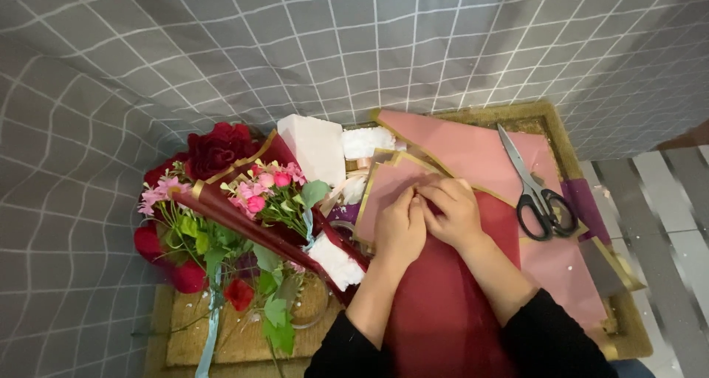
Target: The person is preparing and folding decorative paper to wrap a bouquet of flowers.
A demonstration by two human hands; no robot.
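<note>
Grey grid-patterned cloth [354, 46] drapes all around the low woven surface [543, 116], and at its centre lies the pink wrapping sheet [458, 153] with a gold edge, the landmark for everything else.

Both hands are down on the near part of that pink sheet. The left hand [400, 227] has its fingers curled in, tips pressed onto a folded pink piece with a gold border, pinching at its fold. The right hand [454, 210] sits just beside it, touching it, fingers bent and closed on the same fold; how tightly it grips cannot be told from above. Black sleeves show at both wrists.

Below the pink sheet, under the forearms, spreads a dark red sheet [443, 311]. On the pink sheet's right part rest black-handled scissors [535, 190], blades shut. Left of the sheet stands a white foam block [314, 148]. Further left lies a bouquet [221, 201] of red roses and small pink blossoms, wrapped in dark red paper, with a pale blue ribbon [210, 334] trailing from it.
</note>
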